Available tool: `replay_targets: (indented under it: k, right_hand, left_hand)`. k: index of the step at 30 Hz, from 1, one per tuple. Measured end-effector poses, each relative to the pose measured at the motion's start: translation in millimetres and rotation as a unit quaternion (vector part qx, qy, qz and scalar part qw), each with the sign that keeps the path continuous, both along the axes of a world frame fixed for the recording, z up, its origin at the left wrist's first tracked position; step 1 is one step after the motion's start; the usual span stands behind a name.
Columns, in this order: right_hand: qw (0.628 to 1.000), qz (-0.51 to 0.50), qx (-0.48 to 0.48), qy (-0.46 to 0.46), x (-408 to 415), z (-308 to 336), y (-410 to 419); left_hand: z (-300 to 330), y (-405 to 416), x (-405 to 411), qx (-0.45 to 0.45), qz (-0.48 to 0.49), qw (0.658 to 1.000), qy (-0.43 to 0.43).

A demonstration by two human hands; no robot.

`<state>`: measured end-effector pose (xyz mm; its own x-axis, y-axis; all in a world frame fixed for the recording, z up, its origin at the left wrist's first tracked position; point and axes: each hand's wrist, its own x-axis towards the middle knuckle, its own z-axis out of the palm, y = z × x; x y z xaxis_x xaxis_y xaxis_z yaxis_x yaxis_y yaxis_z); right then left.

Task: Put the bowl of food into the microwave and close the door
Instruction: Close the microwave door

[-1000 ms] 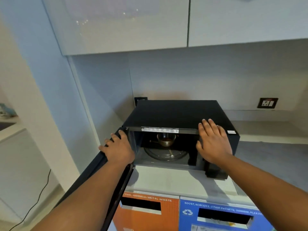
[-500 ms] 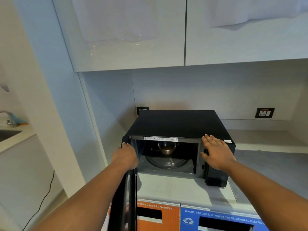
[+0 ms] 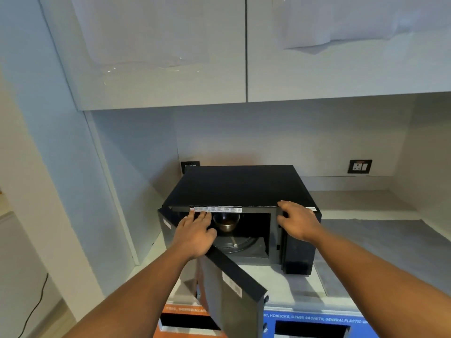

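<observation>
A black microwave (image 3: 239, 186) stands on the grey counter. Inside, a metal bowl of food (image 3: 226, 222) sits at the back of the glass turntable (image 3: 235, 243). The microwave door (image 3: 229, 289) is hinged on the left and stands about half swung in. My left hand (image 3: 195, 234) lies flat on the door's top edge, fingers together, partly hiding the cavity. My right hand (image 3: 296, 222) rests with spread fingers on the microwave's top right front corner, above the control side.
White wall cabinets (image 3: 246, 50) hang overhead. An orange waste bin (image 3: 180, 318) and a blue one (image 3: 317, 323) sit below the counter (image 3: 366, 240). A wall socket (image 3: 359, 166) is at the back right. A white partition (image 3: 61, 154) stands close on the left.
My left hand has swung the door from wide open on the left to about half shut. My right hand stayed on the microwave's top right corner. The view rose slightly.
</observation>
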<state>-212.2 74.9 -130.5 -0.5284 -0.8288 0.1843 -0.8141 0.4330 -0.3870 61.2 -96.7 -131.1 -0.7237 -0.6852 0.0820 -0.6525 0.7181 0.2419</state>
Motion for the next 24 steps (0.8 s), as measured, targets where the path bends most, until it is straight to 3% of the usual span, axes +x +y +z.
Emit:
replay_targets:
  k: [8, 17, 24]
  right_hand:
    - [0.997, -0.022, -0.055, -0.057, -4.3, 0.8, 12.1]
    - [0.998, 0.028, -0.026, 0.049, -9.7, -19.1, 23.8]
    - [0.988, 0.007, -0.058, 0.143, -14.5, -43.1, 17.1]
  left_hand:
    - [-3.1, 21.9, -48.4, -0.081, -0.181, 0.98, 0.015]
    - [-9.5, 3.0, -107.5, -0.114, -0.19, 0.975, -0.01]
    - [-15.7, -12.5, -131.9, -0.129, -0.18, 0.975, -0.01]
